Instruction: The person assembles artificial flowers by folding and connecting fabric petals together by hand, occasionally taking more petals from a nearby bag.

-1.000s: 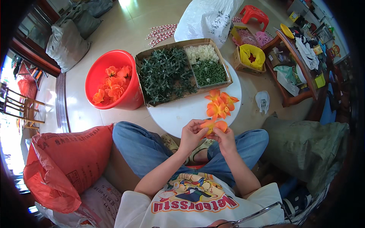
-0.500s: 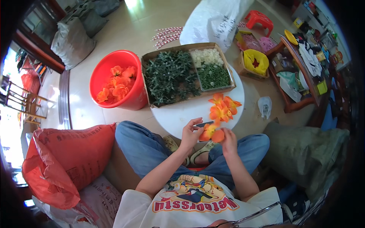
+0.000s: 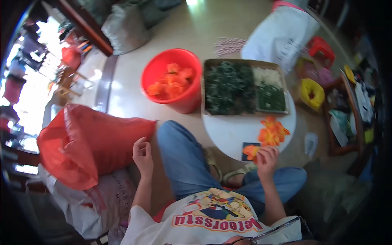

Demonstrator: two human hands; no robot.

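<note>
My right hand (image 3: 267, 160) is closed on an orange artificial flower (image 3: 250, 152) at the near edge of the round white table (image 3: 222, 132). Beneath that flower lies a small dark square (image 3: 246, 157), partly covered. Just beyond my fingers, a cluster of orange artificial flowers (image 3: 272, 131) rests on the table. My left hand (image 3: 143, 152) is raised beside the red sack (image 3: 104, 136), its fingers loosely bent and apart, with nothing visible in them.
A cardboard box (image 3: 245, 114) of green artificial leaves, with a tray of white and green pieces, stands on the table. Left of it is a red bucket (image 3: 190, 107) holding orange flowers. White sack (image 3: 277, 38), red stool (image 3: 321, 49) and wooden shelf (image 3: 345, 150) stand beyond.
My left hand has let go of the flower and swung left toward the red sack. My right hand keeps the flower near the table edge. The whole view has shifted left.
</note>
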